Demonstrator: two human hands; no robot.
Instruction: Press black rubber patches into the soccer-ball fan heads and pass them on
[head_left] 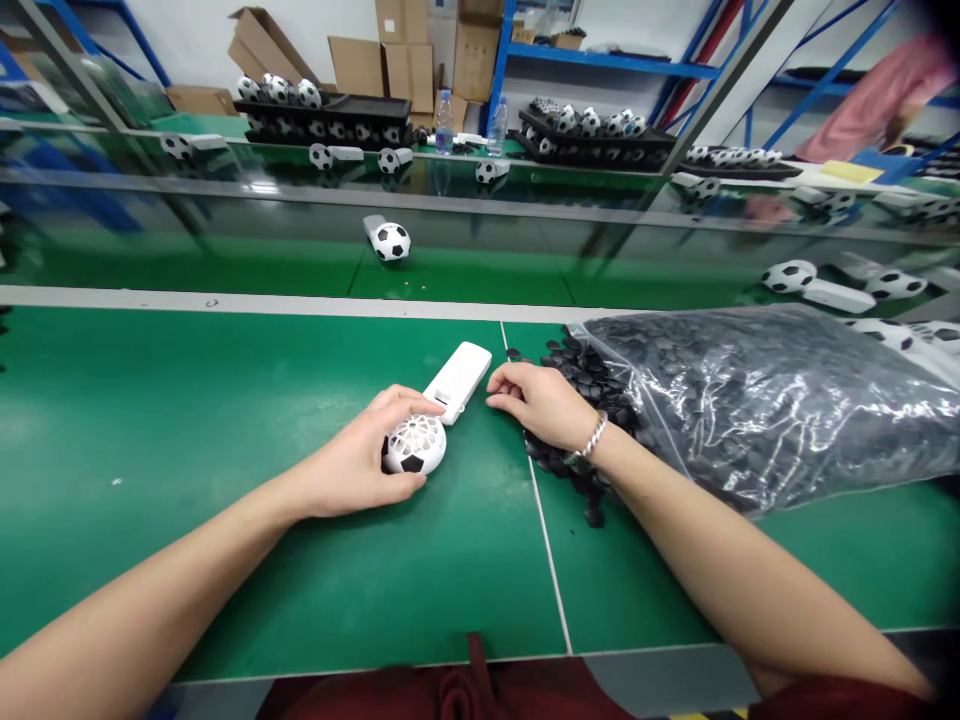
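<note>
A white hand-held fan (pixel 442 405) with a soccer-ball head lies on the green table (pixel 187 420). My left hand (pixel 367 460) is wrapped around its round head, where one black patch shows on the white lattice. My right hand (pixel 536 400), with a bracelet at the wrist, rests palm down just right of the fan's white handle. Its fingers are curled at the edge of a heap of small black pieces (pixel 581 385). Whether they pinch a piece is hidden.
A clear plastic bag (pixel 757 400) full of black pieces lies at the right. A finished soccer-ball fan (pixel 388 240) sits on the conveyor belt beyond. Trays of more fans, water bottles and cardboard boxes stand at the back. A person in pink (pixel 877 100) works at far right.
</note>
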